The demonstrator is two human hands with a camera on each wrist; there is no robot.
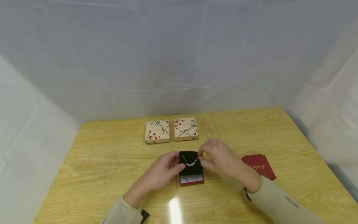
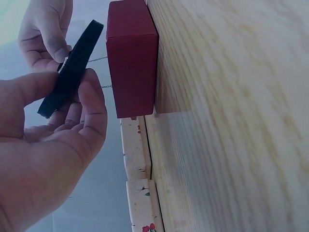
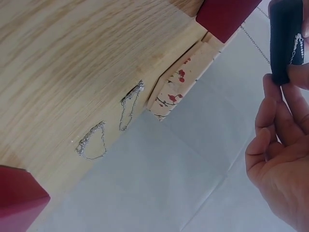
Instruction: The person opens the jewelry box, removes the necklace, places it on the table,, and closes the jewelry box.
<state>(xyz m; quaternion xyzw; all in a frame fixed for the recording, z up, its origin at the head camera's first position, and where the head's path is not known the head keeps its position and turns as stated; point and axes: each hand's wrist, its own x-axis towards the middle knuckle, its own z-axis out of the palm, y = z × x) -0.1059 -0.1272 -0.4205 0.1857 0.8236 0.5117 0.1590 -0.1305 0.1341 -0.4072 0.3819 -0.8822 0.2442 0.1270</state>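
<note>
My left hand (image 1: 165, 169) grips a black jewelry pad (image 1: 193, 171) by its left side, thumb on the front face. Across that face hangs a silver necklace (image 1: 191, 164) with a sparkling curved centerpiece. At the pad's right edge, my right hand (image 1: 221, 157) pinches the necklace's chain between thumb and index finger; the fingertips partly hide it. The left wrist view has the pad (image 2: 72, 72) tilted above the table, with chain strands running from behind it to an open red box (image 2: 133, 67). White lining shows inside this box in the head view.
Two cream floral boxes (image 1: 158, 132) stand side by side toward the back. Right of them lie two thin silver necklaces (image 1: 221, 126). A red box or lid with gold "Jewelry" lettering (image 1: 260, 165) lies near my right forearm. White sheeting (image 1: 179, 62) rises behind the table.
</note>
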